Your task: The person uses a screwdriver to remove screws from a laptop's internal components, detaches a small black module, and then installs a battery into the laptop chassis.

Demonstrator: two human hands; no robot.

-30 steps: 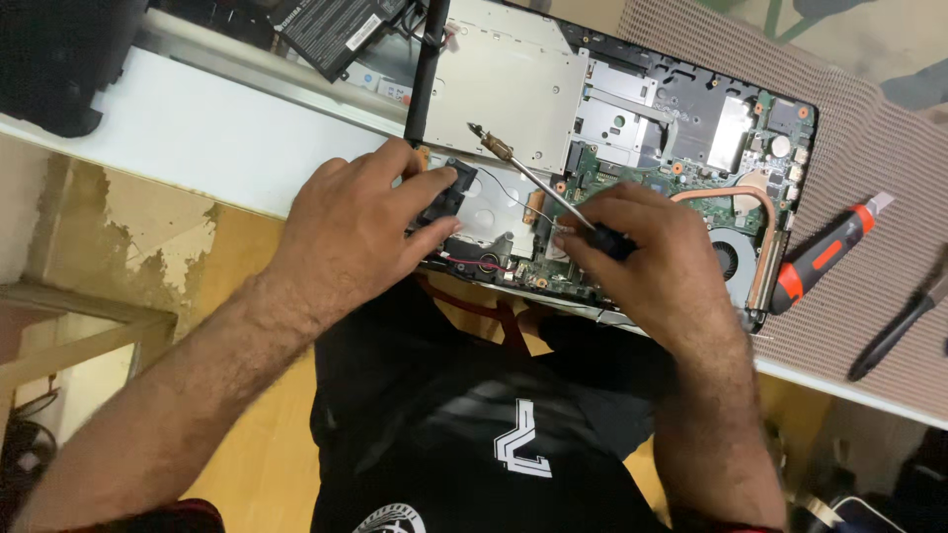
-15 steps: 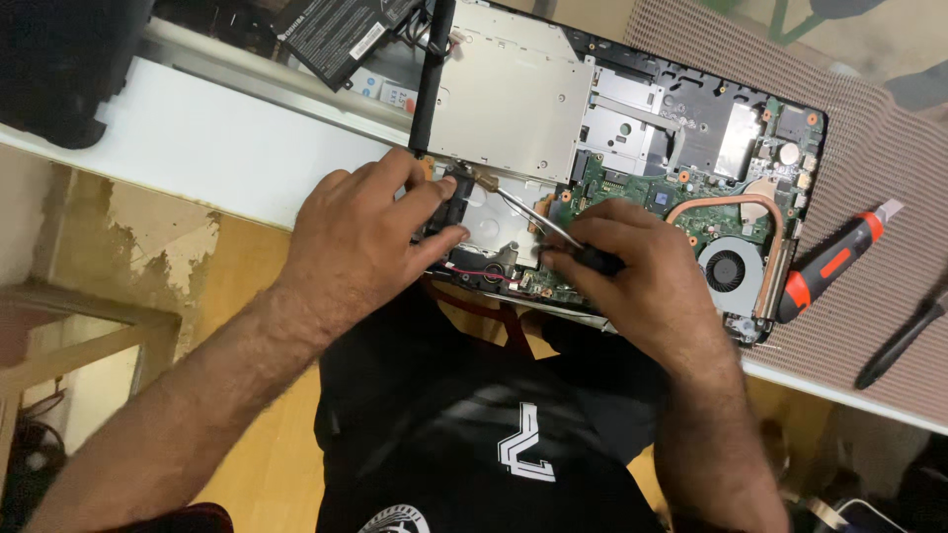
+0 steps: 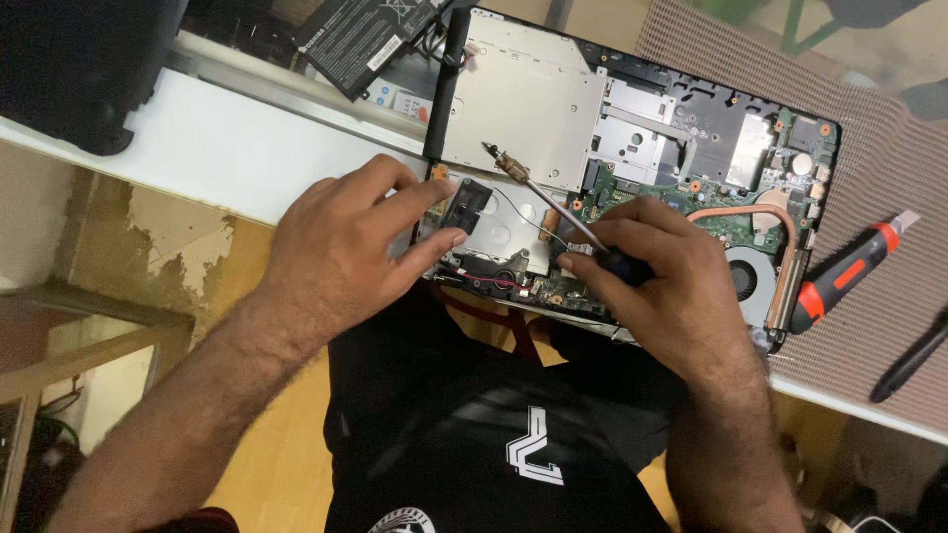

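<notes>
Currently left hand (image 3: 341, 247) sits at 9 o'clock of the opened laptop (image 3: 533, 99), fingers loosely spread, index and middle tips resting on the black speaker module (image 3: 472, 202) at the chassis near-left corner; thumb pressed against the chassis edge. Right hand (image 3: 671, 286) pinches a screwdriver (image 3: 553, 202) by its dark handle, fingers curled tight around it, shaft angled to 10 o'clock, tip raised over the silver drive bay. Motherboard with copper heat pipe (image 3: 760, 212) and fan (image 3: 741, 276) at 3 o'clock of the right hand. Red-black screwdriver (image 3: 839, 276) lies on the ribbed mat (image 3: 889, 178) further right. Loose battery (image 3: 370, 35) at 12 o'clock.
</notes>
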